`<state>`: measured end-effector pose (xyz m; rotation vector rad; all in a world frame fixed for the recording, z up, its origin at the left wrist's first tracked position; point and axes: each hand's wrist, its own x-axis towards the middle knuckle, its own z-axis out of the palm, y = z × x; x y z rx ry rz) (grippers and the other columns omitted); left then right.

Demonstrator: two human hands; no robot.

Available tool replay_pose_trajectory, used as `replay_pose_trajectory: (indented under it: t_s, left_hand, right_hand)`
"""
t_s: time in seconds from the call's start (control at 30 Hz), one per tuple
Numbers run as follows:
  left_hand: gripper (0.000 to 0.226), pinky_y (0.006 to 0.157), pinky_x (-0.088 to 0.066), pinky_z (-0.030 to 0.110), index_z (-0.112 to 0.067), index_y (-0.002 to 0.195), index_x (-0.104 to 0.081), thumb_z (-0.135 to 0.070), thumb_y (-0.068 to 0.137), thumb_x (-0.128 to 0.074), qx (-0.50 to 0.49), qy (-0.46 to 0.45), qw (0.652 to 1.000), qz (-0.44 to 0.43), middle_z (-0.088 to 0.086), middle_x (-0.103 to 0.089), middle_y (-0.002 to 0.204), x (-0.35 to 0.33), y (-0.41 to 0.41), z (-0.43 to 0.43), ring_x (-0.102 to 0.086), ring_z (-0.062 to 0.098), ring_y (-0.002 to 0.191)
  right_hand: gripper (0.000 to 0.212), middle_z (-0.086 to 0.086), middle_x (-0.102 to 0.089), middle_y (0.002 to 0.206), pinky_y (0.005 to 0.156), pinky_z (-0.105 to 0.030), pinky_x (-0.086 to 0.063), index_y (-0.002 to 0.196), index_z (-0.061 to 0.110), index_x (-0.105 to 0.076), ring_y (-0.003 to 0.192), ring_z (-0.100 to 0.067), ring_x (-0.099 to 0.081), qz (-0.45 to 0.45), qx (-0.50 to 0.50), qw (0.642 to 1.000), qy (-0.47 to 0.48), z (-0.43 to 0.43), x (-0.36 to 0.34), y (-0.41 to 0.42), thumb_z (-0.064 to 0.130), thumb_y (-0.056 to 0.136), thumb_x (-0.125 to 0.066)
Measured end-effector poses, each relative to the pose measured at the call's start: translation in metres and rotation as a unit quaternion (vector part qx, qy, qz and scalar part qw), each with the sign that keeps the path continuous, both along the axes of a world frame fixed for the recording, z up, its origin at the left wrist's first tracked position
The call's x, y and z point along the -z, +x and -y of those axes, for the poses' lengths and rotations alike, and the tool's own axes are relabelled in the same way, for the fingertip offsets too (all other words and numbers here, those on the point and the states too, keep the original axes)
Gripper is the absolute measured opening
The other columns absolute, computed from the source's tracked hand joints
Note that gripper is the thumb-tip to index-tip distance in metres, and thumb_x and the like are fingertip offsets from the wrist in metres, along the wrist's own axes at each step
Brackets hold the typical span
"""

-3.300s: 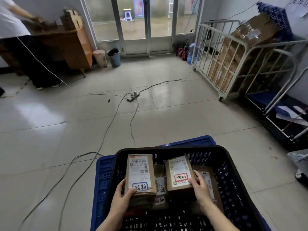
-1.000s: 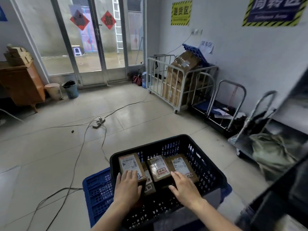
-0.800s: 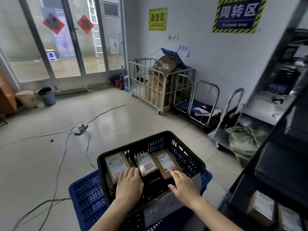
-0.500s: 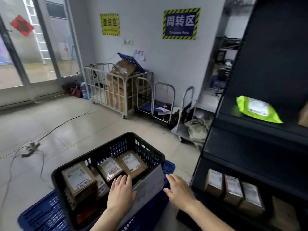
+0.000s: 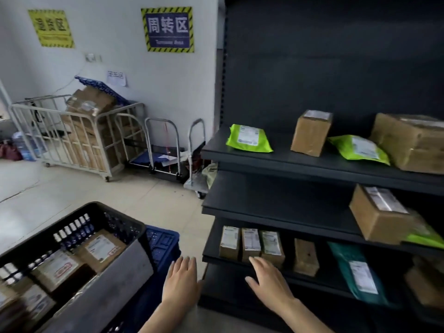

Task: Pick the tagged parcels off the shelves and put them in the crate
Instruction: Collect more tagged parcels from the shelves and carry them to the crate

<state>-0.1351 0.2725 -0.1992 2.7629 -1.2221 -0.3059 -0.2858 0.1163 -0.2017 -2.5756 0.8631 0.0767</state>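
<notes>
The right hand [image 5: 269, 282] reaches palm down with fingers loosely straight and holds nothing; its fingertips [image 5: 252, 260] are at the front edge of a row of three small brown cardboard parcels with white labels [image 5: 251, 243], though whether they touch cannot be told. The left hand [image 5: 181, 282] hangs flat and empty beside it, fingers together, between the shelving and the crate. The three parcels stand side by side at the left end of a low shelf of the dark metal shelving unit [image 5: 276, 205], with an upright unlabelled brown parcel [image 5: 305, 259] and a teal plastic mailer [image 5: 358, 275] further right. Higher shelves carry a taped cardboard box [image 5: 379, 215], lime-green mailers [image 5: 248, 138] and a tall brown carton [image 5: 311, 133]. To the left, the black slatted plastic crate [image 5: 125, 227] holds several labelled cardboard parcels [image 5: 101, 248] and rests on a blue plastic crate [image 5: 163, 241]. Beyond stand a white cage trolley of cartons [image 5: 72, 135] and folding hand trucks [image 5: 163, 145].
</notes>
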Motion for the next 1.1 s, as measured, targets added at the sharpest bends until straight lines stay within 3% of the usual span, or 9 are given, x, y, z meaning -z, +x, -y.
replay_pose_trajectory:
  t_s: [0.43, 0.8, 1.1]
  left_hand:
    - [0.065, 0.12, -0.005, 0.034, -0.012, 0.15, -0.013, -0.038, 0.096, -0.04, 0.037, 0.018, 0.999, -0.031, 0.002, -0.016, 0.157, 0.022, -0.117, 0.136, -0.008, 0.02, 0.147]
    - [0.066, 0.12, -0.009, 0.033, -0.015, 0.148, -0.017, -0.039, 0.093, -0.044, 0.051, 0.033, 0.997, -0.053, 0.0, -0.019, 0.156, 0.066, -0.092, 0.168, -0.01, 0.019, 0.146]
    - [0.068, 0.119, -0.008, 0.027, -0.021, 0.149, -0.014, -0.038, 0.089, -0.043, 0.018, 0.023, 0.998, -0.046, -0.007, -0.014, 0.157, 0.16, -0.042, 0.2, -0.008, 0.013, 0.146]
  right_hand:
    - [0.058, 0.005, -0.023, 0.154, 0.113, -0.027, -0.025, 0.148, 0.019, -0.02, 0.141, -0.012, -0.022, -0.02, 0.05, 0.998, 0.038, 0.123, 0.022, -0.122, 0.038, 0.097, -0.041]
    - [0.059, 0.003, -0.02, 0.154, 0.114, -0.025, -0.022, 0.148, 0.019, -0.017, 0.141, -0.012, -0.02, -0.032, 0.064, 0.995, 0.064, 0.139, 0.054, -0.105, 0.038, 0.097, -0.04]
    - [0.06, 0.006, -0.015, 0.156, 0.113, -0.025, -0.023, 0.148, 0.024, -0.014, 0.141, -0.012, -0.02, -0.04, 0.091, 0.991, 0.089, 0.175, 0.145, -0.04, 0.041, 0.096, -0.039]
